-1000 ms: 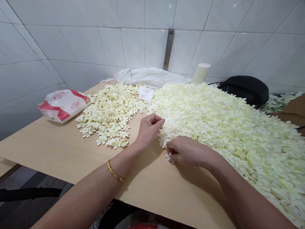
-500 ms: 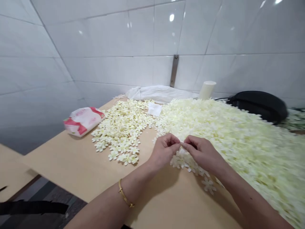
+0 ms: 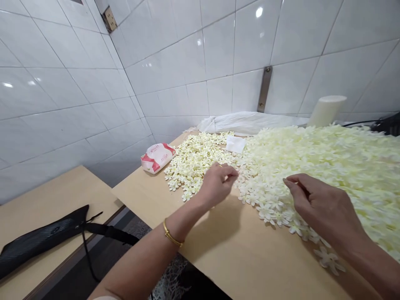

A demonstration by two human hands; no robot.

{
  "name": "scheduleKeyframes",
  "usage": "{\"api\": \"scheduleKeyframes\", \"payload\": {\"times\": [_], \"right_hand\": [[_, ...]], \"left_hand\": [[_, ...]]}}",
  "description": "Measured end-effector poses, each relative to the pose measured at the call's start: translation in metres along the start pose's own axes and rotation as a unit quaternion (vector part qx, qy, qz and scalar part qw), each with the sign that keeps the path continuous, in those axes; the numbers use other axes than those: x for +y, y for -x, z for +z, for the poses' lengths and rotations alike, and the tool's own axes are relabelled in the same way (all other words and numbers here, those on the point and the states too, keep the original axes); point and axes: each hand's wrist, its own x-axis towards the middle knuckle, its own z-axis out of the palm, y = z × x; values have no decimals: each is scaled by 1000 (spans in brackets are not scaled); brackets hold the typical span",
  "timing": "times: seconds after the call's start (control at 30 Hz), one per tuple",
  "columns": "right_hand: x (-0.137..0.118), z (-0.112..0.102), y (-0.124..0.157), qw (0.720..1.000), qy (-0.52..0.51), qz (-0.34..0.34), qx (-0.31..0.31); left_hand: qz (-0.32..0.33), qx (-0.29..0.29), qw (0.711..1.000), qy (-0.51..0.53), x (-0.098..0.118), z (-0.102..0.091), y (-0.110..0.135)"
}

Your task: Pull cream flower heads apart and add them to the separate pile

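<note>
My left hand (image 3: 218,183), a gold bangle on its wrist, hovers in a pinch between a small spread of cream fabric flowers (image 3: 195,164) and the edge of a big heap of the same flowers (image 3: 331,162). What its fingertips hold is too small to make out. My right hand (image 3: 318,208) is raised over the near edge of the big heap, fingers curled, thumb and forefinger close together. Their contents do not show. Loose flowers (image 3: 328,258) lie on the wooden table (image 3: 250,258) under my right wrist.
A pink-and-white tissue pack (image 3: 158,157) lies left of the small spread. A white paper square (image 3: 235,144), a white cloth bag (image 3: 246,123), a white cylinder (image 3: 326,110) and a black object (image 3: 389,124) sit by the tiled wall. A black bag (image 3: 40,239) lies on a second table at left.
My hands met in a shared pinch over the heap's edge, then came apart. The left moved towards the small spread, the right drew back right. The view swung left.
</note>
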Motion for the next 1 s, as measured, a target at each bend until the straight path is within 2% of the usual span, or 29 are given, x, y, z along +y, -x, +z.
{"api": "scheduleKeyframes", "payload": {"times": [0.1, 0.23, 0.4, 0.6, 0.73, 0.8, 0.87, 0.93, 1.0], "right_hand": [[-3, 0, 1, 1000, -10, -14, -7], [-5, 1, 3, 999, -19, -29, -11], [-7, 2, 4, 998, -24, -50, -9], [-9, 1, 5, 998, -27, -47, -23], [-6, 8, 7, 997, -45, -64, -15], [-4, 12, 7, 995, -63, -75, 2], [-4, 15, 8, 993, -92, -78, 18], [-7, 13, 8, 989, -134, -64, 15], [-13, 8, 9, 981, -190, -35, -27]], "left_hand": [[22, -53, 987, -147, -19, -21, 11], [27, -110, 968, -226, -34, -27, 29], [-16, -67, 962, -263, -33, -27, 43], [13, -91, 931, -353, -25, -20, 52], [11, -85, 924, -373, -30, -14, 51], [-1, -49, 940, -338, -30, -15, 48], [-37, 7, 970, -241, -25, -16, 43], [-103, 46, 991, -71, -15, -15, 36], [-179, 30, 973, 141, -2, -9, 28]]}}
